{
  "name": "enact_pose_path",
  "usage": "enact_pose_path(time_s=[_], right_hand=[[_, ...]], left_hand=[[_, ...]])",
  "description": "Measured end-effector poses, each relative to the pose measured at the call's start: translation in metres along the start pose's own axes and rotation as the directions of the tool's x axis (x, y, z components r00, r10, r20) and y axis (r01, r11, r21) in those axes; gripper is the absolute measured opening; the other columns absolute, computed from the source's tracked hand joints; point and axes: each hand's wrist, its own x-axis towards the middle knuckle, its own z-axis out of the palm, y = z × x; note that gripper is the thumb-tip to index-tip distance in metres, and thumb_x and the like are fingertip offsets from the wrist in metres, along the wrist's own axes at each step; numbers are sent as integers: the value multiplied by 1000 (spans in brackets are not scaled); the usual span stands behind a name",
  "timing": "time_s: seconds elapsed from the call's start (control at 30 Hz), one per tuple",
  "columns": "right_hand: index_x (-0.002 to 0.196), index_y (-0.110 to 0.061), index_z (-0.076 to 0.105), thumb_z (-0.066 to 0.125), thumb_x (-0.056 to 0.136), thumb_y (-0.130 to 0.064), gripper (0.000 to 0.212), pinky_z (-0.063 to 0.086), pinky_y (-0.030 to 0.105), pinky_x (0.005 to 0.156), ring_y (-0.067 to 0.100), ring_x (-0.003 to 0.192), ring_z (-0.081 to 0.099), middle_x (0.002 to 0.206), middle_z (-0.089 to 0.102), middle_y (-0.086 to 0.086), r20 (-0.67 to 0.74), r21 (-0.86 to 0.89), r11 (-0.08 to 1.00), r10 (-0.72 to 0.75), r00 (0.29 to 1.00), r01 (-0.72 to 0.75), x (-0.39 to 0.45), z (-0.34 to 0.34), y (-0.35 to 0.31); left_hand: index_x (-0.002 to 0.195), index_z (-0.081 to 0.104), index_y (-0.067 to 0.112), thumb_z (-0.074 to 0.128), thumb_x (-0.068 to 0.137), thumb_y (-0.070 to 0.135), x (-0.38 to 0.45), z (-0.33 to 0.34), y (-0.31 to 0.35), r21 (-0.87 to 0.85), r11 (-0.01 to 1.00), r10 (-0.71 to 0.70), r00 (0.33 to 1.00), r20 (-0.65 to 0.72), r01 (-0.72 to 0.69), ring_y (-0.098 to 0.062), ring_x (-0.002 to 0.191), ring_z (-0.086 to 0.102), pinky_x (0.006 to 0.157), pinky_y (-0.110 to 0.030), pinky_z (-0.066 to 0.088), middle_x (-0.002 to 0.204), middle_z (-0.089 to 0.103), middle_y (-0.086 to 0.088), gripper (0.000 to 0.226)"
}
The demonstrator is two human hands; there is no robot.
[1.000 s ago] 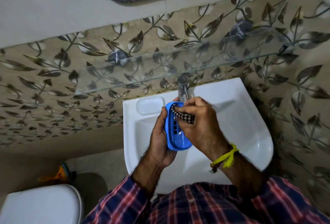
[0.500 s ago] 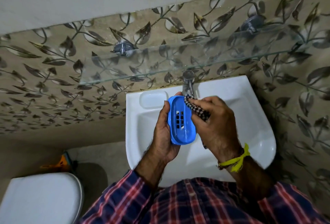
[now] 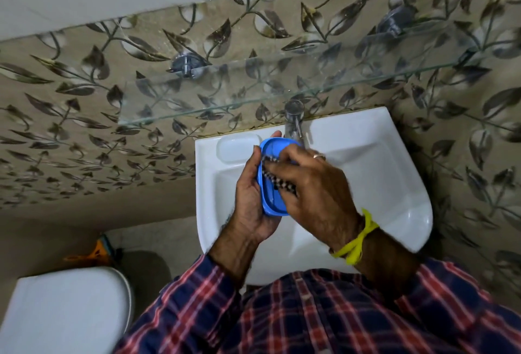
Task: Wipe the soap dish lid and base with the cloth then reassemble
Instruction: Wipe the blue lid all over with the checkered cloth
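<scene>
Since half a second ago my right hand (image 3: 313,187) has slid from the far edge of the blue soap dish base (image 3: 273,201) down across its inner face, pressing the black-and-white checked cloth (image 3: 267,174) flat under closed fingers. My left hand (image 3: 251,198) cups the base from behind, fingers wrapped round its left rim, holding it tilted on edge over the white washbasin (image 3: 380,173). Just beyond my fingertips stands the chrome tap (image 3: 293,121). A yellow thread (image 3: 356,243) circles my right wrist.
</scene>
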Motion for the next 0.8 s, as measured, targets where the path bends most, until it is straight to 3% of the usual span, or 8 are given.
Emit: enact_pose_path(time_s=[0.17,0.3,0.43,0.53,0.67,0.8], right_hand=[[107,-26,72,66,71,-12,39,54,31,67,23,92,60,107,63,-4,-46,-4,997,75,996,-76,4,-4,7],[111,-22,71,63,73,-10,42,57,36,66,29,89,62,107,66,-1,67,-26,995,-90,994,92,-15,-1,0],[103,-24,74,69,64,-7,43,53,31,68,25,85,61,102,70,-5,5,-18,1000,19,1000,-19,1,-7,5],[102,-21,74,70,65,-7,40,54,32,70,26,86,62,103,70,-4,68,-48,992,-116,991,119,-8,-5,2],[102,-25,75,69,65,-8,41,56,33,70,25,89,62,102,69,-6,65,19,1000,-17,998,16,-3,-6,4],[100,-27,75,63,68,-10,39,57,36,64,27,87,64,98,66,-7,166,35,989,-146,975,142,-13,-4,0]], left_hand=[[144,53,17,47,97,47,1,-3,-10,71,997,-36,998,-43,39,-27,116,63,100,-40,50,126,68,-11,56],[130,67,24,44,98,52,5,-5,4,74,997,-5,1000,17,4,-26,106,64,97,-38,50,115,70,-11,49],[129,68,23,42,99,51,6,-9,-5,72,997,-28,999,-35,30,-27,115,62,101,-40,48,127,67,-12,49],[126,70,24,45,97,53,5,-11,-1,69,997,-32,999,1,32,-25,107,66,98,-38,50,120,69,-11,48],[124,72,22,45,96,52,3,-10,-2,94,995,-35,999,-22,37,-25,109,66,99,-38,50,124,69,-11,48],[136,63,24,48,95,54,5,-13,8,102,995,-8,1000,-18,10,-27,102,63,96,-39,48,117,68,-12,52]])
